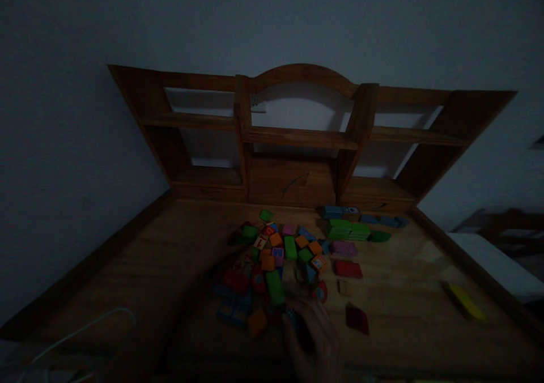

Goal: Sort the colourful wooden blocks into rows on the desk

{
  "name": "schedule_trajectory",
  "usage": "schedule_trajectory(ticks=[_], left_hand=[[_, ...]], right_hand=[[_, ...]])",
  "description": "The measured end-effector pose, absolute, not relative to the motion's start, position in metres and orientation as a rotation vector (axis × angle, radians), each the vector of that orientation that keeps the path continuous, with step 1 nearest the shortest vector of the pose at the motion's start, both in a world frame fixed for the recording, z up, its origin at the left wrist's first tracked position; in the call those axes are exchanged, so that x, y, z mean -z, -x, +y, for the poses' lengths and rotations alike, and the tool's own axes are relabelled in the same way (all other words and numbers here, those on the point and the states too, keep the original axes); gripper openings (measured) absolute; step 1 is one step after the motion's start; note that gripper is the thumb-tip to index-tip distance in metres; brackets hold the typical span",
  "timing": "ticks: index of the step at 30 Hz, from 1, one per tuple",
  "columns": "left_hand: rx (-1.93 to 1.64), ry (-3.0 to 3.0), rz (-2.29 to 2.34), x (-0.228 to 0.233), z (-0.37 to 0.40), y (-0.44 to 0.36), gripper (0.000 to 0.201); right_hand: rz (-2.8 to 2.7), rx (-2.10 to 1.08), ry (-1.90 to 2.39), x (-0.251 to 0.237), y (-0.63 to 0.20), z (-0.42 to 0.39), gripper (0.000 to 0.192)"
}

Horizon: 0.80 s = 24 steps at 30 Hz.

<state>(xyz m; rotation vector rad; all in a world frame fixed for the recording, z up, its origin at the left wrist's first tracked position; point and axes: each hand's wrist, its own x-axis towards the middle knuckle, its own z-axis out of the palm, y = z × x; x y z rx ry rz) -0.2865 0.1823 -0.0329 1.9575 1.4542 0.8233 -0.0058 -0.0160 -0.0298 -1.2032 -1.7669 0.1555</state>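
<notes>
The scene is dim. A pile of painted toy blocks lies mid-table, with an orange block [267,262], a long green block [274,288] and a red block [236,281] among them. My left hand [225,248] reaches over the pile's left side, dark and blurred, close to a green block [250,232]; its fingers do not show clearly. At the pile's near edge my right hand [317,337] is curled, thumb and fingers closed around something small and dark that I cannot make out. An orange cube [257,322] lies to its left.
Sorted by colour on the right are green blocks [348,230], pink blocks [344,249], red blocks [348,268] and blue blocks [334,212]. A dark red piece [357,319] and a yellow object [466,302] lie nearer. A wooden shelf unit [297,139] stands behind; a white cable [93,322] curves at left.
</notes>
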Motion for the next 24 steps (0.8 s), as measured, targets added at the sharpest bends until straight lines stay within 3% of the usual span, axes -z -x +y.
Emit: schedule_trajectory(ticks=[6, 15, 24], left_hand=[[-0.773, -2.027, 1.465, 0.044, 0.188, 0.29, 0.044], [-0.896, -2.042, 1.572, 0.032, 0.182, 0.275, 0.053], [-0.933, -2.25, 1.373, 0.008, 0.156, 0.251, 0.044]], right_hand=[[-1.805, -0.148, 1.458, 0.023, 0.029, 0.005, 0.04], [-1.853, -0.179, 1.505, 0.04, 0.032, 0.011, 0.038], [-1.904, -0.033, 1.499, 0.051, 0.029, 0.014, 0.041]])
